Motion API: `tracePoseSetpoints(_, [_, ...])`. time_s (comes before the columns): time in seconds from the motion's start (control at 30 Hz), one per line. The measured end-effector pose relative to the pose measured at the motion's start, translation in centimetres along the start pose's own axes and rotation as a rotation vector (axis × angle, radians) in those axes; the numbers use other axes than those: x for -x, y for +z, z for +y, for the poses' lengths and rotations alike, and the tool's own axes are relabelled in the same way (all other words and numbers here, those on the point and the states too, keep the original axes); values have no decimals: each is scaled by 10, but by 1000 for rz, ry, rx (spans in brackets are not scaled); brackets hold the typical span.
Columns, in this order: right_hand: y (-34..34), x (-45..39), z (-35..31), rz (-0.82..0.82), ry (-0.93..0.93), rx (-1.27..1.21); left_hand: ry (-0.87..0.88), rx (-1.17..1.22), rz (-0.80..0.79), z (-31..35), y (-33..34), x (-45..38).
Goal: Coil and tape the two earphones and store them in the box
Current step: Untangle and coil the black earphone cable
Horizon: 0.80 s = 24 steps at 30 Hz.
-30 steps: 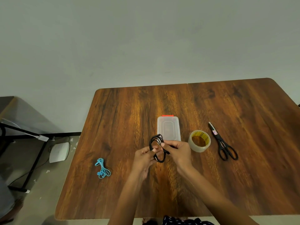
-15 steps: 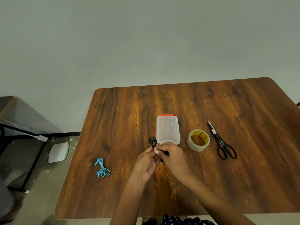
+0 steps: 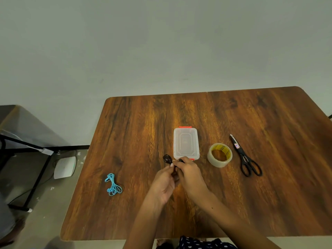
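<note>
the black earphone (image 3: 167, 159) has shrunk from a wide loop to a tight coil, pinched by both hands' fingers (image 3: 172, 165) above the bench (image 3: 269, 194), beside the box (image 3: 186, 143); taping likely follows.

brown streaked wood table (image 3: 251, 194); clear box (image 3: 186, 143) with orange clips; black earphones (image 3: 167, 159); light blue earphones (image 3: 113, 185) at 8 o'clock; black scissors (image 3: 247, 159); yellow-cored tape (image 3: 219, 155).
</note>
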State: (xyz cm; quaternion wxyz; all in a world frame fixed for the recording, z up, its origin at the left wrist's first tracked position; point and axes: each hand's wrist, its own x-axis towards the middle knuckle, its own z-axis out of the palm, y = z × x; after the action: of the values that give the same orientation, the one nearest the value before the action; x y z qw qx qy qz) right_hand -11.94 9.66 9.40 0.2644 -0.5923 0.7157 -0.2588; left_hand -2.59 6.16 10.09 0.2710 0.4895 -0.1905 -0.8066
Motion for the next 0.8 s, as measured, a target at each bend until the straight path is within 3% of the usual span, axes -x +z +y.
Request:
tracePoseSetpoints(0.3, [-8, -4, -3, 151, -38, -114, 145, 154, 138, -11, 13, 0])
tracePoseSetpoints(0.5, [-10, -2, 4, 191, -46, -68, 217, 102, 170, -14, 10, -1])
tracePoseSetpoints(0.8, [-9, -7, 7, 195, -27, -279, 275, -10, 128, -10, 1, -1])
